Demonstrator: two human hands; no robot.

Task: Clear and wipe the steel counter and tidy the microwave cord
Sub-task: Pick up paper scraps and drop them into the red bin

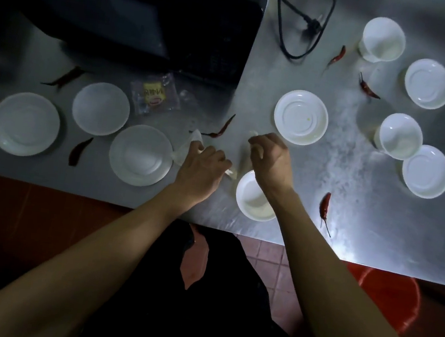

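On the steel counter [344,161] my left hand [203,165] grips a crumpled clear wrapper [190,147] beside a white saucer [141,155]. My right hand [269,157] pinches a small pale scrap [253,133] just above a white bowl [251,197] at the front edge. The black microwave [140,10] stands at the back left. Its black cord [300,23] lies looped with the plug on the counter to its right. Several dried red chillies lie scattered; one [222,128] is between my hands.
Several white saucers and bowls are spread across the counter, such as a saucer [300,117] and a cup [382,39]. A clear snack packet [154,94] lies by the microwave. A red bucket [388,297] stands on the tiled floor below.
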